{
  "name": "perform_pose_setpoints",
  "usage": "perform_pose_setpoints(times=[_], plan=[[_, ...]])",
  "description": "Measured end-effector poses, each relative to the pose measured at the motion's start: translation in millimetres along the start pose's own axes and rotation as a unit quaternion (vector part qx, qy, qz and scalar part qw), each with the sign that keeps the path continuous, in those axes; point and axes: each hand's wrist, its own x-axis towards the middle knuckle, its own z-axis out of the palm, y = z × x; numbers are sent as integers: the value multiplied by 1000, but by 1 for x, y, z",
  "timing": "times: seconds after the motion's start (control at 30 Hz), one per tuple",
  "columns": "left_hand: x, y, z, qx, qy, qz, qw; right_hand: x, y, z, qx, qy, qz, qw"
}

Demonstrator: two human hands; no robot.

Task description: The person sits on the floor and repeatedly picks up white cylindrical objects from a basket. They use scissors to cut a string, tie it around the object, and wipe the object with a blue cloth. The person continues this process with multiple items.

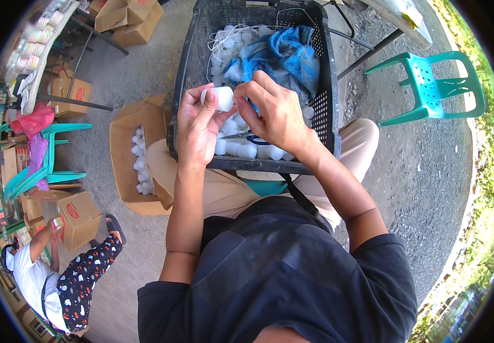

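My left hand (197, 123) holds a short white cylinder (218, 99) that looks like a candle, its fingers and thumb closed round it above the crate. At the cylinder's right end my right hand (272, 111) is closed in a pinch; whatever is between its fingertips is too small to make out. Under both hands, the black plastic crate (187, 74) contains several similar white pieces (247, 150). A dark blue handle loop (256, 139), perhaps of scissors, lies among them, partly hidden by my right hand. Farther back are a blue cloth (290, 54) and loose white string (227, 39).
An open cardboard box (122, 160) with more white pieces stands left of the crate. Green plastic chairs stand at right (430, 86) and left (47, 154). Another person (41, 280) sits at lower left near closed cardboard boxes (74, 220). Tables (41, 74) border the far side.
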Motion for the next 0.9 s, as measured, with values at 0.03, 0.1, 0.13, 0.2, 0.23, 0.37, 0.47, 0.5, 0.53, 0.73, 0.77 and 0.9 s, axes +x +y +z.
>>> perform_pose_setpoints(times=[0.03,0.1,0.13,0.2,0.23,0.37,0.47,0.5,0.53,0.73,0.77,0.9], plan=[[0,-1,-1,-5,-2,1,1000,-1,1,1,11,-1,6,1000],[0,-2,-4,-14,-5,4,1000,-4,-1,4,63,5,42,997],[0,-2,-3,-23,-1,4,1000,-5,-2,5,89,8,60,994],[-2,-1,-1,-38,9,7,999,-5,-4,1,88,-1,80,993],[-3,-1,-1,-35,11,11,999,-4,-4,-1,87,-6,90,992],[-4,-5,0,-23,11,17,1000,-11,2,6,84,19,56,995],[-6,-7,1,-19,0,19,1000,-12,-2,8,91,38,59,993],[-7,-7,2,-18,-6,20,1000,-12,-2,9,92,43,59,993],[-8,-8,3,-19,0,21,1000,-13,-3,9,92,49,58,993],[-9,0,3,-60,-9,-19,998,-11,-10,-3,125,25,130,983],[-8,4,3,-27,-24,-26,999,-10,-11,-5,139,25,141,980],[-8,-8,15,180,-37,81,980,-12,-9,-4,174,0,157,972]])
